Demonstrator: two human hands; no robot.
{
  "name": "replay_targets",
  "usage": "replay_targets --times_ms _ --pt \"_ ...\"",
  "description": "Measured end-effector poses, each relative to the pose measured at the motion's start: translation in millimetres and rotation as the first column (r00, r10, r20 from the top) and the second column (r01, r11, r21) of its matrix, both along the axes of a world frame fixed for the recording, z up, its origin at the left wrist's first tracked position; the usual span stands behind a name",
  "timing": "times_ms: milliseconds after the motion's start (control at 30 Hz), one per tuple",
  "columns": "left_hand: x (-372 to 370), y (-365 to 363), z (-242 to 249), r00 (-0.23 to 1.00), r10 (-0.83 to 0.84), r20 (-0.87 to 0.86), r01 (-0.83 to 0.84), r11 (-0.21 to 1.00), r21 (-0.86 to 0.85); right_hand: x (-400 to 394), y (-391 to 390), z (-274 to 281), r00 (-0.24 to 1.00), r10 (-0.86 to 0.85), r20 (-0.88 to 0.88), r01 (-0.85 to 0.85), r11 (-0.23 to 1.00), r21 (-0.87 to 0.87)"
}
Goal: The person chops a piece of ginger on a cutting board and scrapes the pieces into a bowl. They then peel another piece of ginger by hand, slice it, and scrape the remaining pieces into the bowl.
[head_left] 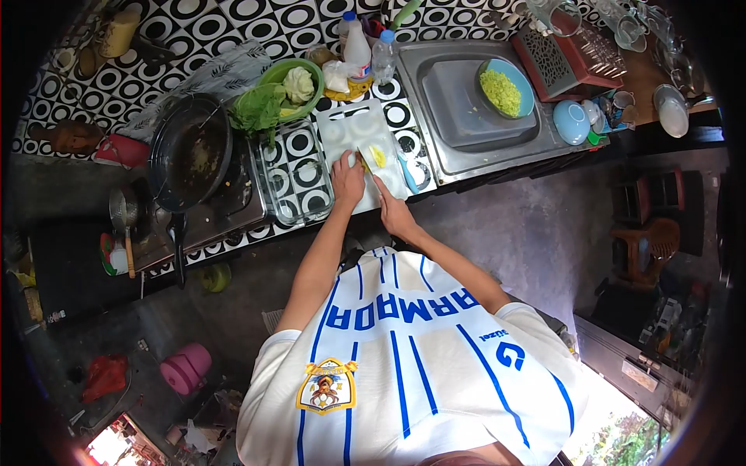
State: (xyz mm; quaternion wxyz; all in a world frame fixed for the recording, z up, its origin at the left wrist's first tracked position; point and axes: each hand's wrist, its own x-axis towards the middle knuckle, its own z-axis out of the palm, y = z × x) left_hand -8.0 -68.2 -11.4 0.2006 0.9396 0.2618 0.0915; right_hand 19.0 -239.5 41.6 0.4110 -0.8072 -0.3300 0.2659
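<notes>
Gripping a thin-bladed knife [367, 164] near the middle of the frame, your right hand [397, 216] is closed round its handle, just apart from your left hand [348, 180], whose bent fingertips touch a small yellow piece [360, 161] on the white cutting board [342, 130], though how firmly they close on it you cannot tell. Flat yellow slices [378, 156] lie beside the blade, with a clear rectangular glass dish [289, 219] left of the board. Farther up stand a round green plastic basket [318, 75] of leafy greens and a white bottle [357, 51].
</notes>
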Motion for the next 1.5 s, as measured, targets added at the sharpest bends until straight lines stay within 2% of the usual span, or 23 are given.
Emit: replay_targets --times_ms 167,267,400,533,633,667,733,800,933,1033,1133,1233,1333,1433,1500 --pt "-1 2 3 0.999 -0.014 -0.034 0.014 1.000 0.001 6 4 -8 0.999 0.023 0.024 -0.023 1.000 0.008" --pt "0 2 5 1.000 -0.013 -0.021 0.014 1.000 0.025 20 22 -15 1.000 -0.023 0.013 0.022 0.997 0.069" --pt "3 5 -5 0.999 -0.045 -0.018 0.046 0.997 0.065 21 30 -12 1.000 -0.020 0.022 0.021 1.000 -0.005" --pt "2 6 2 0.997 -0.041 -0.067 0.043 0.999 0.019 2 10 -10 0.999 0.004 0.046 -0.004 1.000 -0.008" --pt "4 4 0 0.993 -0.008 -0.121 0.009 1.000 0.009 11 28 -17 0.997 0.000 0.072 -0.002 0.999 0.034" --pt "4 3 -3 0.997 -0.003 -0.073 0.005 1.000 0.024 17 36 -21 0.998 -0.011 0.063 0.008 0.999 0.042" --pt "5 4 -2 0.993 -0.036 -0.109 0.039 0.999 0.024 30 55 -22 0.998 -0.027 0.048 0.024 0.998 0.062" --pt "2 7 1 0.990 -0.047 -0.133 0.051 0.998 0.026 24 43 -16 0.999 -0.006 0.042 0.006 1.000 0.007" --pt "5 3 -4 0.996 -0.019 -0.090 0.024 0.998 0.050 0 -3 -11 0.995 0.025 0.095 -0.020 0.998 -0.059" --pt "3 3 -6 0.999 0.000 -0.042 0.002 0.999 0.050 10 13 -23 0.994 -0.008 0.113 0.004 0.999 0.036" --pt "2 1 -5 0.999 -0.004 -0.036 0.005 1.000 0.026 32 51 -8 0.998 -0.005 0.068 0.009 0.998 -0.064" --pt "0 4 -9 0.999 0.003 0.038 -0.002 1.000 -0.009 30 58 -11 0.996 -0.007 0.093 0.001 0.998 0.070" --pt "2 1 -8 0.999 0.029 0.036 -0.028 1.000 -0.008 8 21 -20 0.995 -0.011 0.097 0.018 0.998 -0.068" --pt "1 -1 -3 0.999 0.030 0.035 -0.029 0.999 -0.023 -9 -9 -25 0.957 -0.044 0.286 0.006 0.991 0.133" --pt "-2 -1 1 0.999 0.025 0.031 -0.023 0.999 -0.037 -5 -7 -21 0.986 -0.008 0.169 0.015 0.999 -0.040"
